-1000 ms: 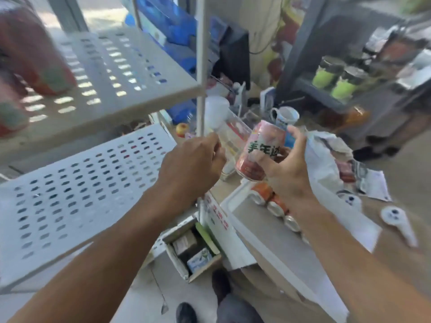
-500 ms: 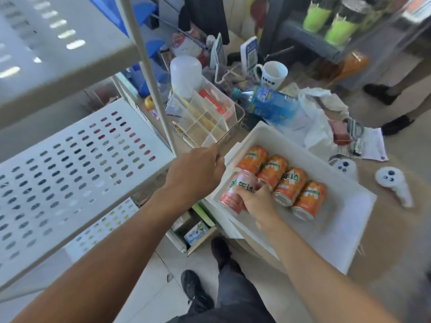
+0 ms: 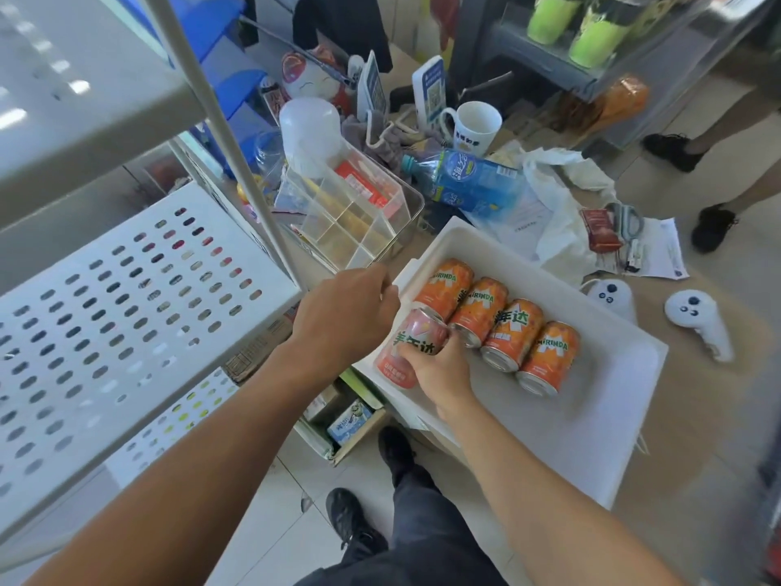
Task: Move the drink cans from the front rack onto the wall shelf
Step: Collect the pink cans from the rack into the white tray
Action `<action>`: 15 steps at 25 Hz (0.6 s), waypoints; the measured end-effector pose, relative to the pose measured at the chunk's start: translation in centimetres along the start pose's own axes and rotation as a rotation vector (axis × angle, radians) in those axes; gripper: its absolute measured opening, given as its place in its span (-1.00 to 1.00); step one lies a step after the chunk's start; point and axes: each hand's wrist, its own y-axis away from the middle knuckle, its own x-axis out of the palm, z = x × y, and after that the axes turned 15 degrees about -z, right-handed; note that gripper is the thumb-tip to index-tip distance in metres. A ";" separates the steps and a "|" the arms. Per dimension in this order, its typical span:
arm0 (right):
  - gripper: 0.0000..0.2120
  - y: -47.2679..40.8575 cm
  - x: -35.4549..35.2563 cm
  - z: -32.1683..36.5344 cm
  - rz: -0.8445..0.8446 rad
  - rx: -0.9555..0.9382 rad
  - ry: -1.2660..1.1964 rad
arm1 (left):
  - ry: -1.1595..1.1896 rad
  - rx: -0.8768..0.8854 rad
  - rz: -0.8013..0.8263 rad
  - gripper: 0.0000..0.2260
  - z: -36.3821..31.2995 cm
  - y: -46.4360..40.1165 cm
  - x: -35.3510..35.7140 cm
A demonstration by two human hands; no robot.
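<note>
Head camera: the perforated white wall shelf stands at left, bare where cans should go. My left hand, loosely clenched on nothing, hovers by the white tray, probably to steady it. My right hand has its grip wrapped round a pink can lying at the tray's near-left corner, beside four orange cans in a row on their sides.
</note>
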 end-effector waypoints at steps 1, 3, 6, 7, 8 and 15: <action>-0.22 -0.1 0.0 0.0 0.008 -0.007 0.004 | -0.002 -0.004 -0.009 -0.81 0.2 0.0 -0.2; -0.22 -0.4 -0.1 -0.3 0.042 0.010 -0.015 | -0.002 -0.018 -0.016 -0.81 0.4 0.1 -0.5; -0.30 -0.6 -0.2 0.2 0.131 0.146 -0.129 | -0.004 -0.023 -0.017 -0.81 0.7 0.4 -0.8; -0.38 -0.7 -0.1 0.4 0.156 0.197 -0.152 | -0.007 -0.020 -0.016 -0.80 0.7 0.4 -0.8; -0.44 -1.0 0.0 0.6 0.166 0.236 -0.157 | -0.010 -0.018 -0.016 -0.80 0.7 0.5 -0.8; -0.39 -2.7 1.1 -0.9 0.083 0.162 -0.050 | -0.014 -0.023 -0.015 -0.80 0.4 0.3 -0.3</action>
